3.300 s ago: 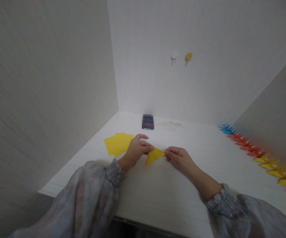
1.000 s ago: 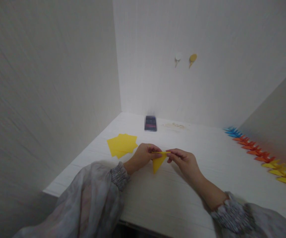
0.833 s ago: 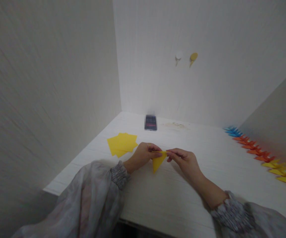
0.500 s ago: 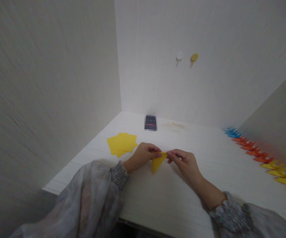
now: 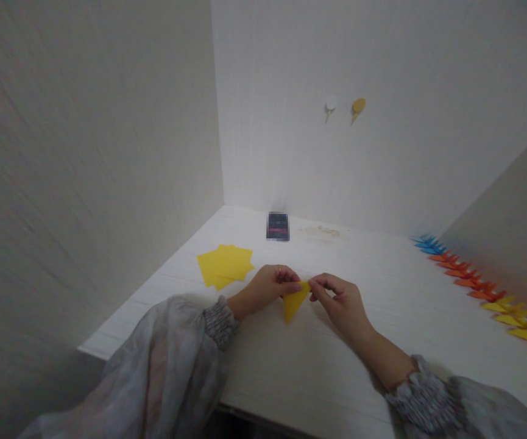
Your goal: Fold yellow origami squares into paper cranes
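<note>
A piece of yellow paper (image 5: 295, 303), folded to a triangle, is held between my two hands just above the white table (image 5: 290, 372). My left hand (image 5: 270, 289) pinches its upper left part between thumb and fingers; a ring shows on one finger. With thumb and forefinger, my right hand (image 5: 339, 299) grips the paper's upper right corner. The triangle's point hangs down toward me. Left of my left hand lies a loose, fanned pile of yellow paper sheets (image 5: 224, 266).
A row of folded paper figures runs along the right side: blue ones (image 5: 429, 244), orange ones (image 5: 466, 274) and yellow ones (image 5: 521, 323). Near the back wall stands a dark, blurred-out object (image 5: 277, 227). Two hooks, white (image 5: 331, 106) and golden (image 5: 358, 106), are on the wall.
The folded paper and my left hand have shifted slightly to the right, and the triangle shows its face more broadly. Both hands keep their hold.
</note>
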`<state>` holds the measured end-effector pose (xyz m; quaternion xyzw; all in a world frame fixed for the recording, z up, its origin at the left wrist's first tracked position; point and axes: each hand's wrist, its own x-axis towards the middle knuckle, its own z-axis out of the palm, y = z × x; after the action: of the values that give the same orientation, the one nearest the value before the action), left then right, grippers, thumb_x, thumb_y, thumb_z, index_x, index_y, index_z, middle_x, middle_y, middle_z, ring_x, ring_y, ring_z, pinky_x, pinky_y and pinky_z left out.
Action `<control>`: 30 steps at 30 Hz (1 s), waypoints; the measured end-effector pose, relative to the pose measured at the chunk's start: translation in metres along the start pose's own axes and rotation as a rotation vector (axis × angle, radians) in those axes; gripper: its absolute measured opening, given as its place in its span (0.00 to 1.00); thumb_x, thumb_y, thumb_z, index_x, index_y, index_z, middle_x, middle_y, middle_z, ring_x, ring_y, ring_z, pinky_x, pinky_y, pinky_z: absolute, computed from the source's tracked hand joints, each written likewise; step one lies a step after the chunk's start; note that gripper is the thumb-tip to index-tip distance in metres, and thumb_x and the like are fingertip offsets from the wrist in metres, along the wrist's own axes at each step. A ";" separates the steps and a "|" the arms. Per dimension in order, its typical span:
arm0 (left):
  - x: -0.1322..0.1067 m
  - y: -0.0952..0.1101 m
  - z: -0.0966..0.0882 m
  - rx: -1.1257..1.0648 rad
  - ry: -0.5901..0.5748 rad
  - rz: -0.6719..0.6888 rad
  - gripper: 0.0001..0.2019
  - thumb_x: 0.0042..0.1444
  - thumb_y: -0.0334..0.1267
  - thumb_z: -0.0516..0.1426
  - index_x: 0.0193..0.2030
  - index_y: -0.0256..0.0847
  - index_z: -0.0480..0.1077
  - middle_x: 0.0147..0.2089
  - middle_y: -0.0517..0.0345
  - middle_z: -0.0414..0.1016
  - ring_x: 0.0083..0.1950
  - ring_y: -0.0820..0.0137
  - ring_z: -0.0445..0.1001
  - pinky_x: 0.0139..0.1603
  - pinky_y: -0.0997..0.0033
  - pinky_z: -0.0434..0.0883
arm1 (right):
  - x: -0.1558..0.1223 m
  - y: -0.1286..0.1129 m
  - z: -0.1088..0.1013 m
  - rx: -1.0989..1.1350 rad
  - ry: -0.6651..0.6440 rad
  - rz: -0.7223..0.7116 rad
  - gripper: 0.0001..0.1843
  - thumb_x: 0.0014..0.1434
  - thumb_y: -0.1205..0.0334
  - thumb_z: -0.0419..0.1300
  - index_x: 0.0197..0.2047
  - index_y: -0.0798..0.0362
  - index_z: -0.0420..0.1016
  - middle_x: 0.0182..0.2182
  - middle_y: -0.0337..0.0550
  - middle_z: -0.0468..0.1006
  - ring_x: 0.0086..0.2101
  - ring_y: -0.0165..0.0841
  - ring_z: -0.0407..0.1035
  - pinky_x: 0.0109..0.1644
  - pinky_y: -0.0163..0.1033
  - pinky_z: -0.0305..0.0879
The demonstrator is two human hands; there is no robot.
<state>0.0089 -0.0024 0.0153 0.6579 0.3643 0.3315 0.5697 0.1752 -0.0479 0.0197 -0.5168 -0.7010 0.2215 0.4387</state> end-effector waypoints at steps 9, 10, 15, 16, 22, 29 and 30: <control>-0.002 0.000 0.000 0.046 0.060 0.030 0.12 0.41 0.43 0.60 0.28 0.34 0.72 0.24 0.60 0.71 0.26 0.77 0.65 0.30 0.76 0.62 | -0.002 -0.002 0.006 -0.004 0.011 0.029 0.11 0.54 0.58 0.53 0.27 0.54 0.70 0.18 0.39 0.72 0.21 0.29 0.67 0.22 0.31 0.59; -0.002 0.000 0.000 0.035 0.060 0.028 0.12 0.41 0.43 0.60 0.27 0.34 0.72 0.24 0.60 0.71 0.26 0.77 0.65 0.30 0.76 0.62 | -0.001 -0.002 0.006 0.004 0.009 0.025 0.11 0.54 0.58 0.53 0.26 0.54 0.70 0.18 0.39 0.72 0.21 0.29 0.67 0.23 0.32 0.60; 0.000 -0.002 0.001 0.030 0.058 0.019 0.12 0.40 0.43 0.60 0.28 0.35 0.73 0.24 0.59 0.72 0.26 0.76 0.66 0.30 0.75 0.63 | 0.003 0.000 0.007 0.015 -0.007 -0.019 0.08 0.52 0.59 0.55 0.28 0.54 0.71 0.21 0.40 0.73 0.25 0.30 0.68 0.30 0.34 0.64; 0.000 -0.003 0.001 0.030 0.055 0.012 0.13 0.40 0.43 0.61 0.28 0.35 0.73 0.25 0.59 0.72 0.26 0.76 0.67 0.30 0.75 0.63 | 0.003 0.001 0.007 0.008 -0.011 -0.024 0.07 0.51 0.59 0.56 0.28 0.54 0.71 0.22 0.40 0.74 0.25 0.30 0.68 0.30 0.34 0.64; 0.000 -0.007 0.002 0.026 0.029 0.008 0.13 0.40 0.43 0.60 0.29 0.35 0.73 0.26 0.57 0.73 0.27 0.75 0.68 0.30 0.75 0.64 | 0.002 -0.001 0.009 -0.018 -0.054 0.028 0.09 0.54 0.59 0.53 0.28 0.54 0.71 0.21 0.40 0.73 0.23 0.30 0.68 0.24 0.32 0.62; 0.000 -0.006 0.000 0.052 0.077 -0.016 0.13 0.40 0.43 0.60 0.28 0.34 0.73 0.25 0.57 0.73 0.27 0.75 0.68 0.29 0.75 0.65 | 0.002 -0.002 0.010 -0.077 -0.034 0.020 0.10 0.55 0.59 0.52 0.28 0.53 0.70 0.20 0.40 0.74 0.23 0.31 0.69 0.25 0.33 0.62; 0.000 -0.005 -0.001 0.048 0.092 -0.035 0.13 0.40 0.43 0.60 0.28 0.34 0.73 0.26 0.57 0.73 0.27 0.75 0.69 0.29 0.75 0.66 | 0.002 -0.001 0.010 -0.077 -0.026 0.027 0.10 0.55 0.59 0.52 0.28 0.53 0.69 0.20 0.40 0.74 0.24 0.31 0.69 0.26 0.34 0.62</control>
<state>0.0079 -0.0017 0.0103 0.6492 0.4092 0.3425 0.5421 0.1664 -0.0447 0.0164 -0.5397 -0.7076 0.2071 0.4063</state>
